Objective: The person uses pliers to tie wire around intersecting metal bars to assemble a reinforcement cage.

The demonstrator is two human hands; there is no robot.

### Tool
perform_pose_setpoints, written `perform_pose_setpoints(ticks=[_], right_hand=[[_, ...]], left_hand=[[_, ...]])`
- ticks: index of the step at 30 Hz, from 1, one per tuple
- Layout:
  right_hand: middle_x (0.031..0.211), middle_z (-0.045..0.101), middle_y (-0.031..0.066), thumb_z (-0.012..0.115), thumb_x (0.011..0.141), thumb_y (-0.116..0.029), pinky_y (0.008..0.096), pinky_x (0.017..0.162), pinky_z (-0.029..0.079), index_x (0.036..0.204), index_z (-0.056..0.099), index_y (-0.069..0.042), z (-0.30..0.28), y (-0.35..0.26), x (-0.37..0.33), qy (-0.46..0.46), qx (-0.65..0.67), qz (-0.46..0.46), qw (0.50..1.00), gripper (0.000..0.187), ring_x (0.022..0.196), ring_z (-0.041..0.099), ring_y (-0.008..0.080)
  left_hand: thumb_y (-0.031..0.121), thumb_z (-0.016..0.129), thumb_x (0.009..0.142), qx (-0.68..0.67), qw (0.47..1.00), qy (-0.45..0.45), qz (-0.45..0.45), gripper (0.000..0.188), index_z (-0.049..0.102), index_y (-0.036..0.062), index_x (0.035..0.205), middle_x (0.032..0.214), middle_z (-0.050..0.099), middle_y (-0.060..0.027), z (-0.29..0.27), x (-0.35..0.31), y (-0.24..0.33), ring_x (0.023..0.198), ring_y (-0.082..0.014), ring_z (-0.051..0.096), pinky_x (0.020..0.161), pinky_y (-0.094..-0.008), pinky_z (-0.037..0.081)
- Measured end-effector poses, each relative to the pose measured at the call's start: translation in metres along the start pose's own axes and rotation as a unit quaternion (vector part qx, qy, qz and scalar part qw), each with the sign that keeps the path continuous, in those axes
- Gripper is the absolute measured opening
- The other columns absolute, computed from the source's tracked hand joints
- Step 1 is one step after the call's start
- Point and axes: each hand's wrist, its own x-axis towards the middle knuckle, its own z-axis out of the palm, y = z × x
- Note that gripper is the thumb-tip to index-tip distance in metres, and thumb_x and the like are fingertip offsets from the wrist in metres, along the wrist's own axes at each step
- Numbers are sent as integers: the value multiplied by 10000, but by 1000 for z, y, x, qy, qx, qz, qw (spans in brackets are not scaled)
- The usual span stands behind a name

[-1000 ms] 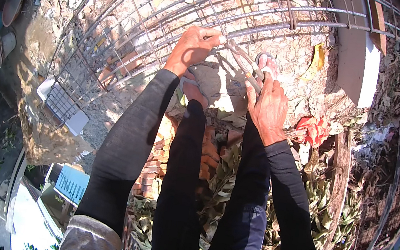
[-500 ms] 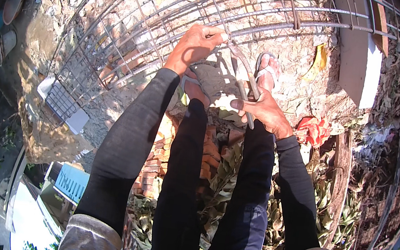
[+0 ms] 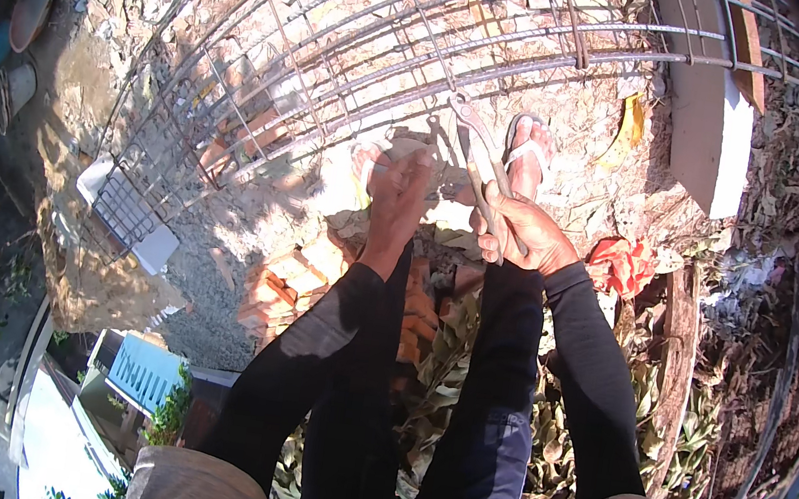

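Observation:
My right hand [image 3: 527, 234] is closed around the handles of a pair of metal pincers [image 3: 481, 151]. Their jaws point away from me, up against the near bar of a long rebar cage [image 3: 367, 116]; whether they grip wire there is too small to tell. My left hand [image 3: 395, 204] hangs below the cage, in front of my left foot, away from the bars. Motion smears its fingers, so what they hold, if anything, does not show. The cage curves across the upper part of the view, with thin stirrups crossing its long bars.
A board-like block [image 3: 691, 116] lies under the cage at the right. Bricks [image 3: 292, 281] are stacked below my left arm. A red crumpled wrapper [image 3: 621, 266] and a yellow peel-like scrap [image 3: 629, 124] lie on the leaf-strewn ground. A white slab [image 3: 153, 247] sits by the cage's left end.
My left hand has left the cage bar and come down toward me. The pincers have swung slightly, their handles now closer together in my right hand.

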Motion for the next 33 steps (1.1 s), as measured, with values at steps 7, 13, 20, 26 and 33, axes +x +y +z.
perform_pose_setpoints(ticks=[7,13,20,26,33], right_hand=[[951,718,120,756,888,-249,330,656,556,1136,576,-73,2,-9,0,129,-359,-130,915,353,798,713,217],[969,637,183,679,894,-343,478,838,517,1311,523,1,32,15,6,370,-724,-342,471,563,1051,619,396],[794,702,86,645,981,-387,361,466,462,1062,664,22,-56,-5,12,143,-200,-52,968,417,580,648,174],[807,672,175,550,1007,-336,444,672,507,1134,696,-44,1,24,36,302,-594,-381,641,350,724,653,302],[872,722,126,617,968,-410,338,527,444,1126,720,-68,23,-16,2,156,-373,-25,914,390,622,621,185]], left_hand=[[428,521,1049,-96,989,-67,-90,582,534,-46,1385,1273,645,-144,5,16,2,1186,-236,610,955,-341,470],[458,564,1022,-94,980,-65,-165,579,552,1,1377,1298,628,-123,-27,-7,-7,1169,-236,620,927,-368,493],[432,484,1051,-102,961,-147,-211,577,438,41,1474,1384,577,-120,-8,-68,-9,1223,-245,596,1006,-389,459],[357,456,1075,-136,964,-131,-187,508,425,68,1491,1426,541,-138,-86,-93,-6,1232,-268,595,994,-371,491],[538,616,970,-86,976,-64,-191,740,449,28,1480,1406,572,-143,-93,-104,28,1187,-292,612,941,-409,506]])
